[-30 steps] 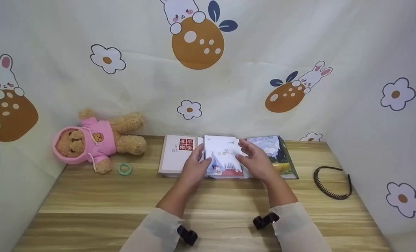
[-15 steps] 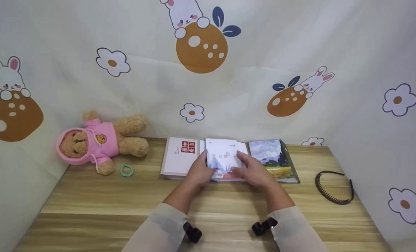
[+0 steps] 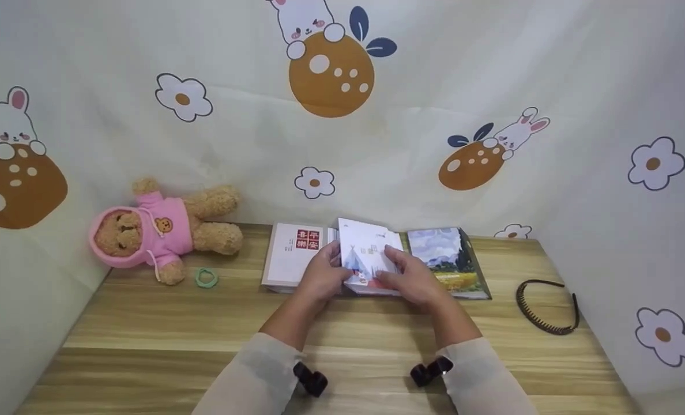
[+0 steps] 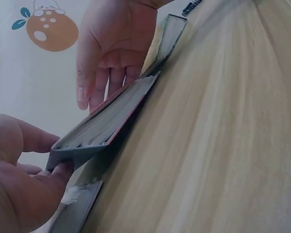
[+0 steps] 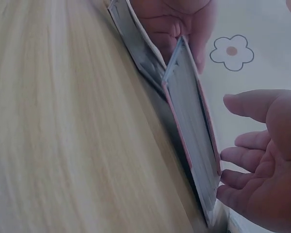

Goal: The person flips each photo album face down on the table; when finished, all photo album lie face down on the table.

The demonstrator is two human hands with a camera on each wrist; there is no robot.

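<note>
Both hands, left (image 3: 322, 276) and right (image 3: 411, 279), grip the middle book (image 3: 368, 256) by its sides, tilted up at the table's (image 3: 146, 323) far edge, between red-stamped book (image 3: 293, 253) and painting-cover book (image 3: 449, 259).

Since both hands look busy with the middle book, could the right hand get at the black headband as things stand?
Probably yes: the headband lies alone on bare table right of the right hand, though that hand would first leave the middle book.
</note>
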